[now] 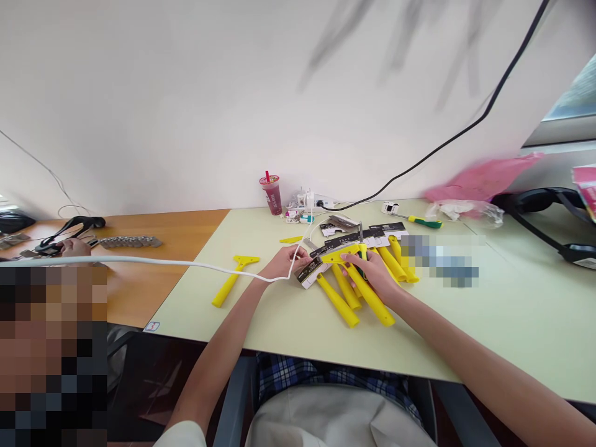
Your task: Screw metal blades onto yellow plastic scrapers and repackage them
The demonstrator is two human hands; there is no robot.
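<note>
My right hand (378, 277) is closed around a yellow scraper (374, 299), its handle slanting down to the right. The same hand also holds a green-and-yellow screwdriver (362, 251), shaft pointing up. Just left of the scraper's head, my left hand (285, 263) has its fingers pinched together by a black-and-white card (309, 273); what is between them is too small to tell. Beneath and beside my right hand lie several more yellow scrapers (339, 302) with black cards at their heads. A single scraper (227, 287) rests left of my left forearm, and a small yellow strip (291, 239) lies beyond my left hand.
A white cable (223, 268) crosses before my left arm. Toward the wall stand a drink cup (272, 195) and a power strip (326, 202). Another screwdriver (424, 221), a pink bag (484, 180) and a black headset (559, 217) are rightward. A co-worker's hand (74, 248) is at far left.
</note>
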